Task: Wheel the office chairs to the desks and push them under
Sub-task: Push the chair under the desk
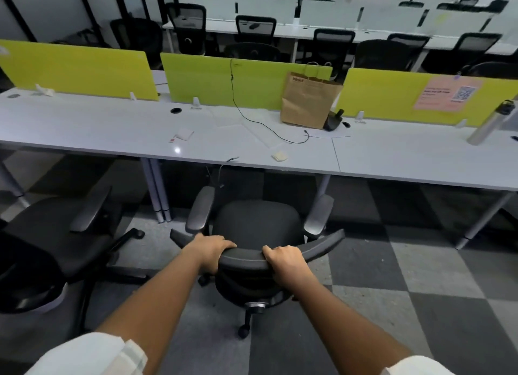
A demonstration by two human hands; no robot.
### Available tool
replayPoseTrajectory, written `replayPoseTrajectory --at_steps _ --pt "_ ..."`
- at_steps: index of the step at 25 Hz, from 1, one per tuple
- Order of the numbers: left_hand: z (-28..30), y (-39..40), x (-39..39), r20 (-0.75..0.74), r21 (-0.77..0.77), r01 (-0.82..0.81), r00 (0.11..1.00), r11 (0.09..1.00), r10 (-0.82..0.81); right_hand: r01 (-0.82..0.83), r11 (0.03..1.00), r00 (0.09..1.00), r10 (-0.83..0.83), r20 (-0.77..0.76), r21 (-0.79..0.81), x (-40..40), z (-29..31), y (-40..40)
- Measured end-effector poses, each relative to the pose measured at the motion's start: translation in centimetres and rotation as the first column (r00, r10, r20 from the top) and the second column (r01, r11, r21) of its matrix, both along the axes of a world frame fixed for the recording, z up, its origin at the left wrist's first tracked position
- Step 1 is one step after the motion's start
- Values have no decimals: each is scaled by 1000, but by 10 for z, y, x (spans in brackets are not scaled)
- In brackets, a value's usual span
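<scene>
Left hand, right hand: fingers curled over curved black plastic top of chair | fabric seat facing smooth white desk front edge

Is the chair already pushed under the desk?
No, the chair stands on the floor in front of the desk, with the left hand and right hand gripping its backrest top.

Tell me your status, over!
Both hands gripping chair back. Chair facing desk, not under yet. Path ahead looks open.
</scene>
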State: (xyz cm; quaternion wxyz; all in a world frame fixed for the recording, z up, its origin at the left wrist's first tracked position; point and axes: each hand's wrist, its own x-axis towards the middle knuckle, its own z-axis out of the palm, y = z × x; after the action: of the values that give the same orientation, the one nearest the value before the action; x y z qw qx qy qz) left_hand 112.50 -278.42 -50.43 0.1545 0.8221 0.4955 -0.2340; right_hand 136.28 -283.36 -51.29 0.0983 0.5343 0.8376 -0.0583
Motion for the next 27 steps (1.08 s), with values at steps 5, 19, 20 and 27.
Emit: replayPoseTrajectory --at_steps 5,19,20,27 --pt "-3 -18 50 80 -100 -72 994 992 81 -62 998 997 61 40 31 51 -3 7" --pt "5 -15 206 160 -104 50 987 993 -33 -17 998 998 14 60 53 204 -2 -11" --pt "4 -15 227 157 -100 78 986 992 -62 14 999 998 -17 58 49 224 0 -18" --pt "-3 -21 357 175 -97 192 969 977 -173 198 979 980 -199 20 52 348 2 -56"
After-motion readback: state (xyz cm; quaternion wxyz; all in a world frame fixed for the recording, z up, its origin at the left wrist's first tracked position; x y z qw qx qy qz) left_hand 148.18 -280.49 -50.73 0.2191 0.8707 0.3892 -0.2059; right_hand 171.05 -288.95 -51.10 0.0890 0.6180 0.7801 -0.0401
